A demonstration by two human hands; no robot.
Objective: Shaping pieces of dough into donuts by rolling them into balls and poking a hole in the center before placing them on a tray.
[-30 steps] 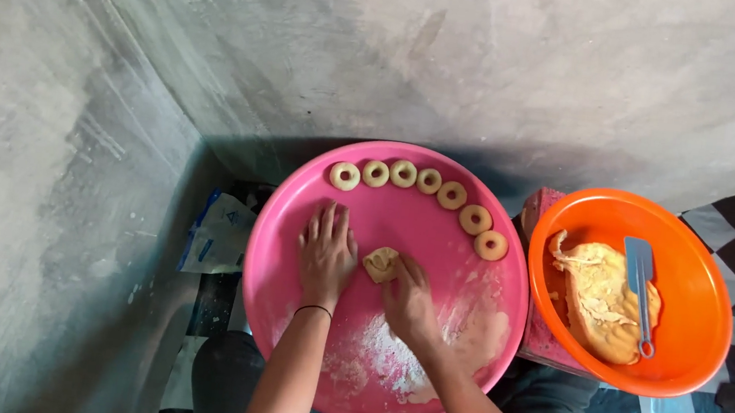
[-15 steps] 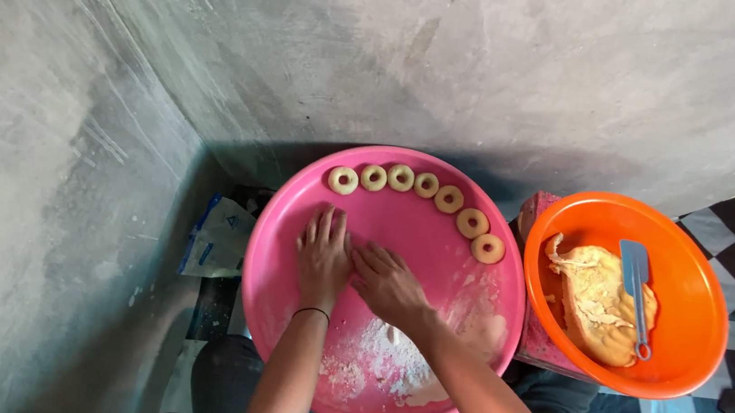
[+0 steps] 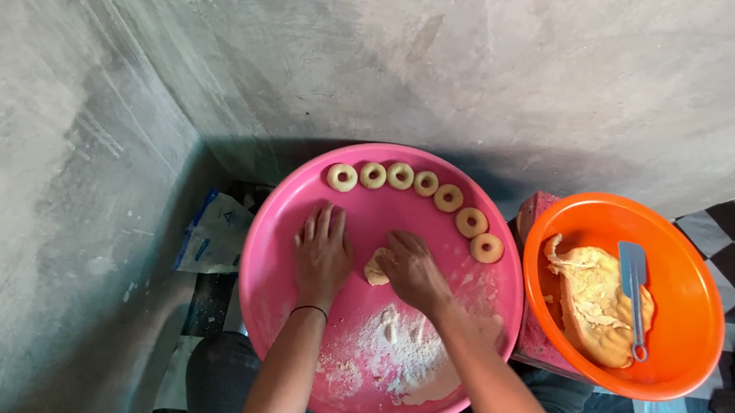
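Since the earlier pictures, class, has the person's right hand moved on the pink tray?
Yes. The right hand slid left across the pink tray, toward the flat left hand, and now covers the dough lump.

Both forearms are bare, with no sleeves showing down to the bottom edge. The left hand (image 3: 323, 252) has a thin black band (image 3: 309, 311) around its wrist. The right hand (image 3: 413, 269) wears nothing, and dark trousers (image 3: 217, 377) cover the legs below.
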